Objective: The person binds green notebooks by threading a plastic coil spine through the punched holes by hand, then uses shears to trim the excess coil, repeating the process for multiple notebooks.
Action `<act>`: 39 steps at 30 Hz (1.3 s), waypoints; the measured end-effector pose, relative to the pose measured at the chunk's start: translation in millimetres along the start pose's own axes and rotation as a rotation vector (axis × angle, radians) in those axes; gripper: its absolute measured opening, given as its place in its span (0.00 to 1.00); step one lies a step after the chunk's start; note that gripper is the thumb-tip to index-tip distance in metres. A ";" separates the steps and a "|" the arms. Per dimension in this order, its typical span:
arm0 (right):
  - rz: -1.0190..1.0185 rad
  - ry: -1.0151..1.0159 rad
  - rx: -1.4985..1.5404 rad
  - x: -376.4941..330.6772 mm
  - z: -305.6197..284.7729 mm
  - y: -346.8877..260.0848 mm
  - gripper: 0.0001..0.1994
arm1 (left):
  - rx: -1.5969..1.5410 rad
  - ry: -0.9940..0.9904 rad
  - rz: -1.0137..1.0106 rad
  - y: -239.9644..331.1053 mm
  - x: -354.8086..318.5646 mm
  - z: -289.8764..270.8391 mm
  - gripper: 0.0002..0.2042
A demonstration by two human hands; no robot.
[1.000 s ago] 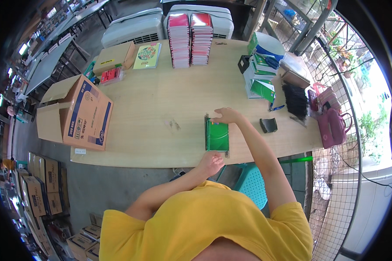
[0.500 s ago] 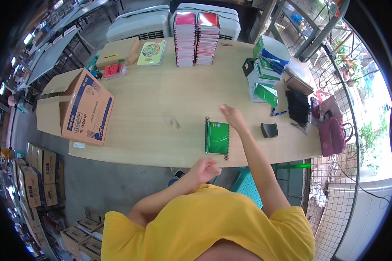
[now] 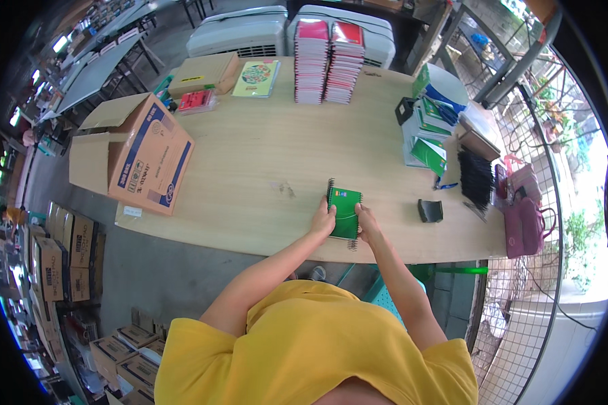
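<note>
A green spiral-bound notebook [image 3: 345, 213] is gripped between my two hands near the table's front edge. My left hand [image 3: 323, 219] has its thumb on the left side by the black coil, its fingers mostly hidden. On the opposite side, my right hand [image 3: 367, 222] pinches the right edge. Wire coils stick out past the notebook's top left and bottom right corners. To the right of my right hand lies a small black curved holder [image 3: 430, 210].
An opened cardboard box [image 3: 157, 154] stands at the left. Two tall stacks of spiral notebooks [image 3: 311, 67] rise at the back. Far right are green notebooks [image 3: 429, 154], a bundle of black coils [image 3: 476, 179] and a maroon bag [image 3: 523, 227]. A yellow-green book [image 3: 257, 79] lies at the back left.
Both hands have come to the green notebook and taken hold of its sides; my right hand was beyond it, my left below the table edge. The view has shifted slightly.
</note>
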State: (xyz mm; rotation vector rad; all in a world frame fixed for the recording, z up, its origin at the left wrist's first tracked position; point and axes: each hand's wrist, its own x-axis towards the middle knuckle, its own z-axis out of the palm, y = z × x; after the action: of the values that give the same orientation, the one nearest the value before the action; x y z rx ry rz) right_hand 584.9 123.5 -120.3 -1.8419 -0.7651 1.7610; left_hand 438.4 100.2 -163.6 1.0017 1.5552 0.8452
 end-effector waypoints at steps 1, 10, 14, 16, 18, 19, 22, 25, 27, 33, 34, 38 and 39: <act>0.001 -0.033 0.025 10.1 2.3 4.2 0.25 | -0.006 0.007 0.016 1.7 2.0 -3.6 0.30; -0.094 -0.118 -0.174 74.9 123.5 8.2 0.24 | -0.054 0.007 -0.004 -37.4 32.1 -121.2 0.27; -0.105 -0.039 -0.235 68.6 146.2 -7.6 0.27 | -0.028 -0.013 0.081 -30.2 42.2 -153.0 0.27; -0.046 -0.133 -0.224 51.1 146.8 -21.9 0.29 | 0.063 -0.077 0.023 -28.3 40.6 -171.1 0.30; -0.007 -0.128 -0.184 20.3 139.0 -38.2 0.34 | 0.001 0.081 -0.087 -11.8 22.5 -177.2 0.36; -0.081 -0.070 -0.164 16.1 129.4 -42.7 0.33 | -0.018 0.150 -0.039 -17.4 22.8 -191.8 0.38; -0.331 0.210 0.119 41.0 47.3 -31.7 0.28 | -0.032 0.402 0.175 -25.2 28.6 -205.3 0.42; -0.498 0.705 0.384 60.9 -72.5 -32.0 0.18 | 0.032 0.513 0.440 27.9 8.7 -189.9 0.42; -0.496 0.969 0.378 70.6 -154.1 -42.8 0.20 | 0.025 0.518 0.589 70.1 0.4 -166.9 0.42; -0.444 0.948 0.566 139.8 -205.5 -100.4 0.26 | 0.231 0.491 0.728 129.6 0.7 -118.7 0.43; -0.524 0.953 0.522 155.8 -234.8 -100.9 0.28 | 0.240 0.438 0.722 133.4 0.9 -99.7 0.44; -0.619 0.841 0.379 181.0 -312.1 -93.6 0.26 | 0.303 0.428 0.792 151.1 11.7 -35.4 0.44; -0.644 0.831 0.395 186.0 -321.2 -87.4 0.28 | 0.313 0.426 0.798 150.9 10.3 -19.4 0.44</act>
State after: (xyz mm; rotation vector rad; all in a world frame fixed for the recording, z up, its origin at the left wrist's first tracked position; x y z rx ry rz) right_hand 902.4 326.6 -177.6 -1.5833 -0.5197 0.5915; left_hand 444.5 169.4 -27.9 1.8205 1.6733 1.4584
